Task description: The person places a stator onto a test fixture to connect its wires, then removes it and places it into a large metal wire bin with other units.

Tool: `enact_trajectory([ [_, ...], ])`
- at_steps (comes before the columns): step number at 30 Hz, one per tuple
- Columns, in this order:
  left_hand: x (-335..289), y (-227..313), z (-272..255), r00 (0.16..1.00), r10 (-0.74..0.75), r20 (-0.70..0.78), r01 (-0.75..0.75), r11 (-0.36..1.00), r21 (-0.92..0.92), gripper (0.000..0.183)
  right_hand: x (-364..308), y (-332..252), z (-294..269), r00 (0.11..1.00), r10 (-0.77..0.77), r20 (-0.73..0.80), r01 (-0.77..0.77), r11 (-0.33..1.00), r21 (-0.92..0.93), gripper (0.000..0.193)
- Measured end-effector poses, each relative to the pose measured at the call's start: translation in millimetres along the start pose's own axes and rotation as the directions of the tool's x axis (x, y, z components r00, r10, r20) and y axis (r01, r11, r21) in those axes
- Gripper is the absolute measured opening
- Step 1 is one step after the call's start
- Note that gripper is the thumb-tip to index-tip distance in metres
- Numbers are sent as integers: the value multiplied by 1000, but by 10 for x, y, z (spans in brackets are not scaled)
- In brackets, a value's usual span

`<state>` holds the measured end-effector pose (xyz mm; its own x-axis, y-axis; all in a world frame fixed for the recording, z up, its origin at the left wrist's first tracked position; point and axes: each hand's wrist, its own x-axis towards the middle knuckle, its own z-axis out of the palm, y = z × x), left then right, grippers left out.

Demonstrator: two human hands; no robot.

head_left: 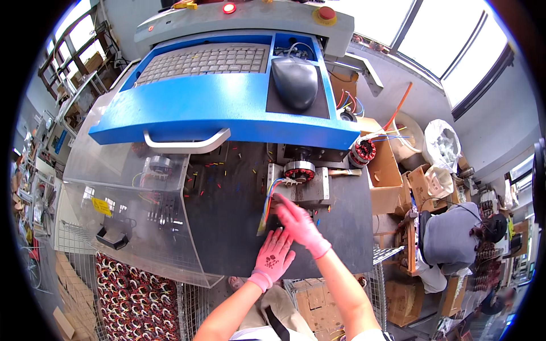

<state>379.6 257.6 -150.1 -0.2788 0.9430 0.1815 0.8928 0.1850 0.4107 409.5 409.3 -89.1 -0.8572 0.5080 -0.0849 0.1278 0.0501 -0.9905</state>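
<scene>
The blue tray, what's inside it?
A grey keyboard and, beside it, a black mouse are in the blue tray. Behind the mouse are small jumbled things I can't make out. Whatever is under the keyboard and mouse is covered.

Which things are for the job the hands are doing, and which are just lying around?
Probably for the job:
coloured wires beside the right hand
round part they run to, on a metal block

Probably just lying around:
black mouse
keyboard
cardboard box
white bag

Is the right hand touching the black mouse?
No, the right hand is by the colored wires, apart from the black mouse in the blue tray.
</scene>
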Motion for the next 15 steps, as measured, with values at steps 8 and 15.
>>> enact_trajectory([
  [8, 136, 109, -111, 996, 32, -83, -38, 997, -73, 55, 828, -448, -864, 876, -481, 24, 254, 419, -872, 44],
  [15, -419, 266, -393, 869, -483, 106, -33, -270, -962, 68, -423, -751, -175, 996, -39, -81, 14, 957, -289, 44],
])
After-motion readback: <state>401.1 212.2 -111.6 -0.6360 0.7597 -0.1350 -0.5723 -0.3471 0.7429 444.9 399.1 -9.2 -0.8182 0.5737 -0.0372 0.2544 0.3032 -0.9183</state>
